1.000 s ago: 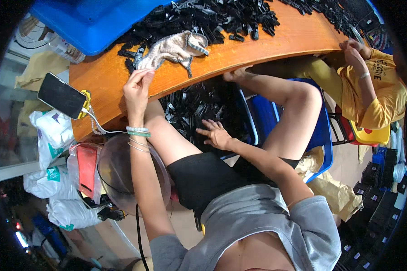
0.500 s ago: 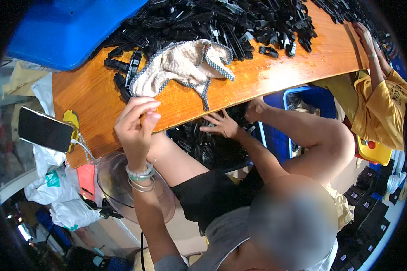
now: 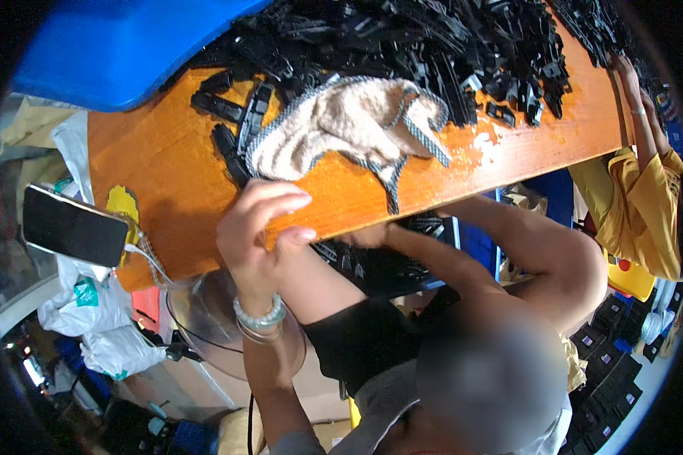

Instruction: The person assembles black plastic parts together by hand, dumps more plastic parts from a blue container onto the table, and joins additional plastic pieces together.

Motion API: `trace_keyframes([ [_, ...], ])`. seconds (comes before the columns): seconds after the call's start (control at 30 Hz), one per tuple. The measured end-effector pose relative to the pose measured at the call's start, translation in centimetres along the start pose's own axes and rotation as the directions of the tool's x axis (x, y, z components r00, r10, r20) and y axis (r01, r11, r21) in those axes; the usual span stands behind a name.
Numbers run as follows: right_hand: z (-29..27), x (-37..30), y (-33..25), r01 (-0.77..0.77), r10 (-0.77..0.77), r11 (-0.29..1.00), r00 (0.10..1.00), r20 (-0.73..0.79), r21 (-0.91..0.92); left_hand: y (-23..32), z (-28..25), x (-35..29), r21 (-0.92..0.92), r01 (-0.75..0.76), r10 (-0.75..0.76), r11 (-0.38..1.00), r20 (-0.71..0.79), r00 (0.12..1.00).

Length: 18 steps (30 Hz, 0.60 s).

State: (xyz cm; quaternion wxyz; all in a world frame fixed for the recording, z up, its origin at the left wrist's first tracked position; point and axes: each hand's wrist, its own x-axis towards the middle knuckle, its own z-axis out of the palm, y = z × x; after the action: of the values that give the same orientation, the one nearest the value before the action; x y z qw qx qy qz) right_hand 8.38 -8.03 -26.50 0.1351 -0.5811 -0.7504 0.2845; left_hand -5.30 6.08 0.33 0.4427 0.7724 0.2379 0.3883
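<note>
My left hand [image 3: 259, 231] is raised by the table's near edge, thumb and fingers apart, with nothing visible between them. A beaded bracelet circles its wrist. Just beyond its fingers lie a crumpled cream cloth with checked trim [image 3: 341, 125] and several loose black plastic clips [image 3: 228, 148]. Below the tabletop edge, my right hand [image 3: 366, 235] is over a bin of black plastic parts [image 3: 387, 269]. It is smeared by motion and partly hidden by the table, so its fingers cannot be made out.
A large heap of black parts [image 3: 402, 45] covers the far side of the wooden table [image 3: 152, 167]. A blue tub [image 3: 129, 53] stands far left, above a mounted phone [image 3: 74, 226]. At right, a person in a yellow shirt [image 3: 634, 212] reaches toward more black parts.
My right hand, its fingers spread before, is now blurred and further under the table edge. My left hand stays raised and open. The whole view has shifted, with the cloth appearing further right.
</note>
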Motion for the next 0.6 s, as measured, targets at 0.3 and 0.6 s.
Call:
trace_keyframes([
  [0.3,-2.2,-2.8,2.3,-0.193,0.2,0.959,0.98,-0.012,0.207,1.0,-0.6,0.1,0.057,-0.058,0.057,0.997,0.016,0.998],
  [0.6,-5.0,-3.3,-0.9,0.16,-0.187,0.98,0.946,-0.265,-0.12,0.4,-0.3,-0.7,0.036,0.075,-0.072,0.997,-0.057,0.996],
])
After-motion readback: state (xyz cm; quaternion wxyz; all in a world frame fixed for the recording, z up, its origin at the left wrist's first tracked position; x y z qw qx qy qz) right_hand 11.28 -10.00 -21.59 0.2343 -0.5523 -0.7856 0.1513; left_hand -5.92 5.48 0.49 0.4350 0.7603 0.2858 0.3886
